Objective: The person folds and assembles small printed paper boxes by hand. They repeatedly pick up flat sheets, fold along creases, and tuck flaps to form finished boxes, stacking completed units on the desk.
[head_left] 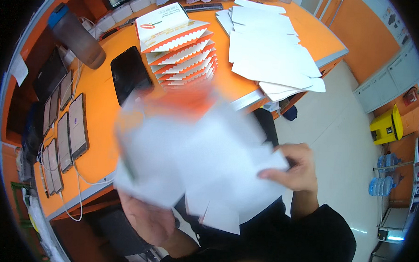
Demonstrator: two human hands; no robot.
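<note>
The orange bench (pixel 98 145) fills the upper left. On it, beyond the carton, a loose pile of flat white blanks (pixel 272 54) lies at the far right corner, and just left of that pile a fanned stack of finished orange-and-white pieces (pixel 184 51) with scalloped edges steps toward the person. Left of the stack lie a dark tablet (pixel 128 75) and a grey bottle (pixel 79 34) on its side; a row of phones (pixel 66 135) on cables lines the bench's left edge.

The carton (pixel 195 153), a flat white blank with an orange strip on its far edge, is held in the air just in front of the bench, blurred by motion. Its long axis seems to run left to right, flaps hanging toward the person. It looks unfolded, so the forming is judged barely begun, with many blanks left in the pile.

The left hand (pixel 146 221) is under the carton's near left corner, its grip mostly hidden. The right hand (pixel 296 168) pinches the carton's right edge, thumb on top.
</note>
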